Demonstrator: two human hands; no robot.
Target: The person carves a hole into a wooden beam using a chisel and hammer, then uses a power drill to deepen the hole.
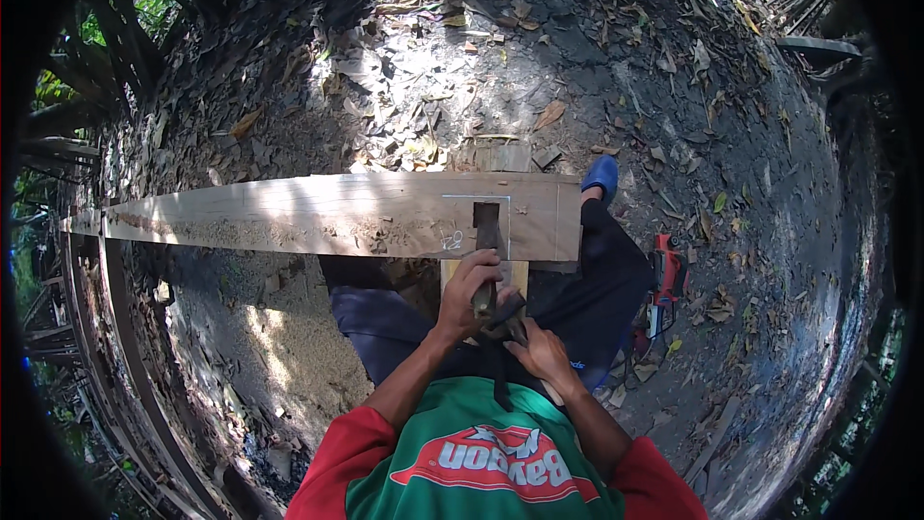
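Observation:
A long timber beam (289, 217) lies crosswise before me, with a rectangular mortise (481, 214) cut near its right end inside pencilled lines. My left hand (466, 294) is closed around a chisel (489, 234), whose blade reaches into the near part of the mortise. Just right of it, my right hand (542, 356) grips a hammer; its dark head (504, 320) is close to the chisel's handle end. Whether head and handle touch cannot be made out. Part of the hammer's handle (552, 392) shows below the right hand.
A yellowish wood block (520, 276) is under the beam between my legs. On the ground at right lies a red power tool (666, 274). A blue shoe (602, 173) is beyond the beam's right end. Sawdust (289, 356) and dry leaves cover the ground; long boards (144, 356) run along the left.

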